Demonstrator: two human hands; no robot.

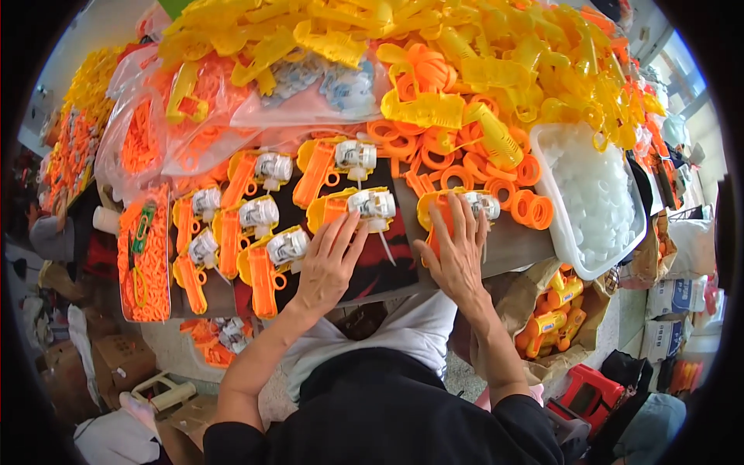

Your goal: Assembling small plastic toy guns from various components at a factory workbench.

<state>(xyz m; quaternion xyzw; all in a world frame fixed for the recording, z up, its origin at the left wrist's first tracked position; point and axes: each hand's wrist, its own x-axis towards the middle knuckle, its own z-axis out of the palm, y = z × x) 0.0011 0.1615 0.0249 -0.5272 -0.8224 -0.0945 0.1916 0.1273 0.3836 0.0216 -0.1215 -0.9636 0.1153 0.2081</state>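
My left hand [329, 260] lies with its fingers stretched out over the near edge of a toy gun half [370, 203], a yellow shell with an orange piece and a white-grey part inside. My right hand [460, 252] spreads its fingers over another such toy gun half [485, 204], covering much of it, its thumb apart at the left. Left of my hands, several more part-filled halves lie in rows, among them one [263, 275] at the near edge and one [324, 167] farther back.
Yellow shells [527, 62] are heaped at the back, with orange rings [531, 209] before them. A white tub [589, 267] of translucent parts stands right, a box of small orange parts [147, 271] left. Below the table's right side, a paper bag [508, 298] holds orange-yellow toys.
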